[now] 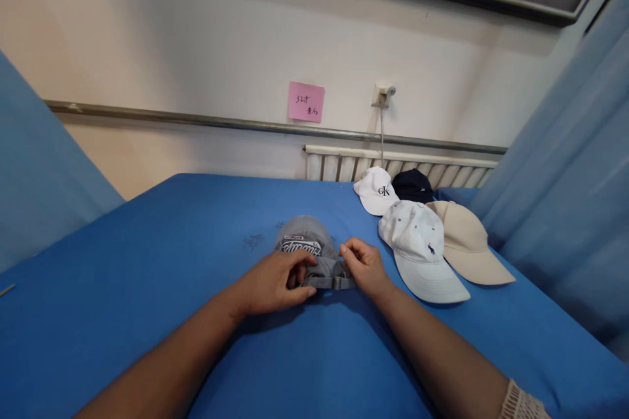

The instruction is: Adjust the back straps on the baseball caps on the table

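A grey baseball cap [307, 229] with a lettered patch lies on the blue cloth, its back strap and metal buckle turned toward me. My left hand [275, 281] is closed on the cap's left rear edge, thumb low by the strap and fingers curled over the fabric. At the right rear edge, my right hand [366, 265] has its thumb and forefinger pinched together against the cap. The exact bit of fabric between those fingers is hard to make out. The cap's brim is hidden from view.
To the right sit a white cap [371, 186], a dark navy cap [415, 184], a pale cap with a small emblem [415, 229] and a beige cap [459, 226]. A radiator [354, 160] and rail stand behind the blue-covered table [147, 262]. Blue curtains [555, 177] hang at both sides.
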`<state>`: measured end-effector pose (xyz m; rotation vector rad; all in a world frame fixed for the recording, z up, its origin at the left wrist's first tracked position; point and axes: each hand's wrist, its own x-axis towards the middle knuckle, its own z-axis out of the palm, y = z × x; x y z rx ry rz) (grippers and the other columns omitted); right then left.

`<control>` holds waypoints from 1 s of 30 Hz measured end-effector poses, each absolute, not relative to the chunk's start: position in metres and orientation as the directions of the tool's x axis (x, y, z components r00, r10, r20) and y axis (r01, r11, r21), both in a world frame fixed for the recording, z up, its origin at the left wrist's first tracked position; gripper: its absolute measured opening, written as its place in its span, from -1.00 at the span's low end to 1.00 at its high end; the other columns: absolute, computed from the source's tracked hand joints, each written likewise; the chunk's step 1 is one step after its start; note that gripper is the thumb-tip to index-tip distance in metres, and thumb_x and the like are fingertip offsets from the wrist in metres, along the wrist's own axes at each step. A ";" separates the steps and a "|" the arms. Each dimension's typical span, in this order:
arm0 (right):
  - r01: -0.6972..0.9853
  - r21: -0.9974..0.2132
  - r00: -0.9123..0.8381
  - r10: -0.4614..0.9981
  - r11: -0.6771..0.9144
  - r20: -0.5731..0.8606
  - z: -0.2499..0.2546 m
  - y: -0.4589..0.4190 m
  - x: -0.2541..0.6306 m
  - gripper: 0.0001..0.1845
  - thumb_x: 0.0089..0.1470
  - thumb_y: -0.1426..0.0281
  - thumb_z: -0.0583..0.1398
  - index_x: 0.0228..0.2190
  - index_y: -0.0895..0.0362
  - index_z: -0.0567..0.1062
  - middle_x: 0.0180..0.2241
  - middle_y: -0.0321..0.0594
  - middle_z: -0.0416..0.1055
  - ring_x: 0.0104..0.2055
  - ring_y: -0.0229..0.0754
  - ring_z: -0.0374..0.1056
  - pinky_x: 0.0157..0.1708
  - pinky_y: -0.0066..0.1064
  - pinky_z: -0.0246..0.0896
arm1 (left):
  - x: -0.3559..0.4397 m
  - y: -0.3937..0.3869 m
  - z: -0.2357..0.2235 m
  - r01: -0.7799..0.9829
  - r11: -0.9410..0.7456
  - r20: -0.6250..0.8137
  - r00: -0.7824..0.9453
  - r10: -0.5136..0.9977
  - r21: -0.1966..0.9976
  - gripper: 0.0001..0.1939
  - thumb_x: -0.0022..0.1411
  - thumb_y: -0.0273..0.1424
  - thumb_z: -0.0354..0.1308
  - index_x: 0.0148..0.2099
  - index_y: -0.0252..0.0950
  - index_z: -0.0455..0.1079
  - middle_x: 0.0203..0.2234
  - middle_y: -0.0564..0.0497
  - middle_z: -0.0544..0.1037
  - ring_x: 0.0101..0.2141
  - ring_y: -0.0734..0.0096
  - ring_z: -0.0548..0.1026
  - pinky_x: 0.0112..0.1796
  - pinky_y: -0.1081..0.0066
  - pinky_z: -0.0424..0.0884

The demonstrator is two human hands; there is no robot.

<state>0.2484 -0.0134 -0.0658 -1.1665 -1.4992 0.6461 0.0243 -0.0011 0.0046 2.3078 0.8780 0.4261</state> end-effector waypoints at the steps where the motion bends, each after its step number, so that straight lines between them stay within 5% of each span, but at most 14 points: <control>1: 0.319 -0.872 0.053 0.911 0.372 0.408 -0.066 -0.013 0.249 -0.67 0.16 0.19 0.12 -0.54 0.11 0.37 -0.65 -0.42 0.16 -0.58 -0.31 0.08 -0.55 -0.46 -0.03 | 0.024 0.000 0.005 0.449 -0.536 0.050 0.732 0.680 0.715 -0.66 0.10 -0.25 0.20 -0.08 -0.27 0.40 -0.50 0.07 0.48 -0.48 0.39 0.43 -0.43 0.41 0.31; 7: 0.330 -0.862 0.052 0.905 0.384 0.423 -0.066 -0.013 0.249 -0.69 0.16 0.21 0.12 -0.53 0.11 0.39 -0.65 -0.41 0.20 -0.58 -0.30 0.13 -0.55 -0.47 0.01 | 0.023 0.008 0.001 0.370 -0.352 0.066 0.604 0.795 0.860 -0.75 0.19 -0.19 0.13 -0.30 -0.30 0.38 -0.59 0.10 0.36 -0.56 0.50 0.30 -0.54 0.47 0.24; 15: 0.279 -0.913 -0.021 0.952 0.299 0.305 -0.085 -0.003 0.242 -0.90 0.02 0.32 0.21 -0.43 0.09 0.46 -0.54 -0.36 0.41 -0.52 -0.27 0.30 -0.50 -0.46 0.20 | 0.015 0.025 -0.013 0.604 -0.512 0.142 0.553 0.821 0.611 -0.80 0.19 -0.24 0.07 -0.31 -0.26 0.41 -0.55 0.09 0.45 -0.52 0.43 0.36 -0.50 0.48 0.19; 24: 0.287 -0.911 -0.198 0.949 0.296 0.246 -0.104 0.001 0.241 -0.85 -0.03 0.41 0.26 -0.31 0.09 0.52 -0.41 -0.30 0.49 -0.41 -0.26 0.38 -0.43 -0.46 0.28 | 0.017 0.031 -0.030 0.659 -0.582 0.114 0.610 0.784 0.477 -0.81 0.15 -0.31 0.13 -0.23 -0.27 0.49 -0.35 -0.04 0.57 -0.33 0.26 0.48 -0.31 0.38 0.31; 30: 0.333 -0.887 -0.221 0.941 0.320 0.256 -0.100 0.000 0.240 -0.88 0.01 0.45 0.23 -0.33 0.10 0.52 -0.39 -0.29 0.50 -0.40 -0.26 0.38 -0.41 -0.46 0.29 | 0.021 0.039 -0.037 0.697 -0.522 0.070 0.566 0.821 0.492 -0.69 0.22 -0.17 0.05 -0.37 -0.26 0.48 -0.52 0.01 0.54 -0.46 0.32 0.44 -0.44 0.43 0.21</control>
